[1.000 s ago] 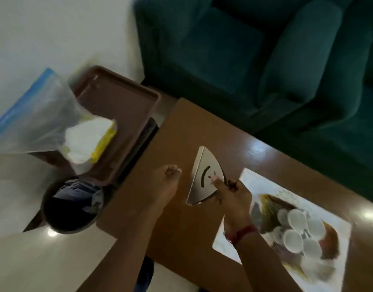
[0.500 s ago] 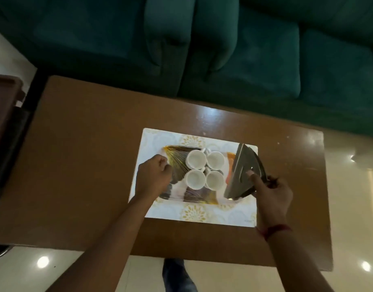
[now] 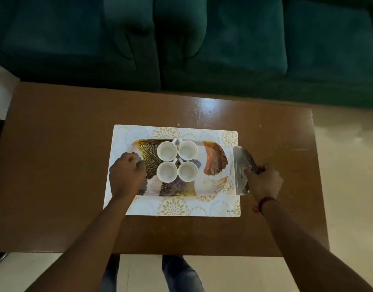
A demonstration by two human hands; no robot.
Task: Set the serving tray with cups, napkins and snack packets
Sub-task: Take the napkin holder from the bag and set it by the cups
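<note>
A serving tray (image 3: pixel 212 187) with a gold and purple leaf print lies on a white patterned placemat (image 3: pixel 175 208). Several empty white cups (image 3: pixel 167 151) stand close together in the tray's left middle. My left hand (image 3: pixel 126 175) rests on the tray's left rim with its fingers curled; I cannot tell whether it grips the rim. My right hand (image 3: pixel 263 180) holds a shiny fan-shaped metal napkin holder (image 3: pixel 241 165) upright, just off the tray's right end, at the placemat's right edge. No napkins or snack packets are in view.
The placemat lies in the middle of a glossy brown wooden table (image 3: pixel 55 165). A dark green sofa (image 3: pixel 202 39) runs along the table's far side. Pale floor (image 3: pixel 350 165) shows to the right, and my legs (image 3: pixel 177 270) show below the near edge.
The view swung from the table's left end to the tray. My right hand carried the metal holder rightward and down to the tray's right end. My left hand came onto the tray's left rim.
</note>
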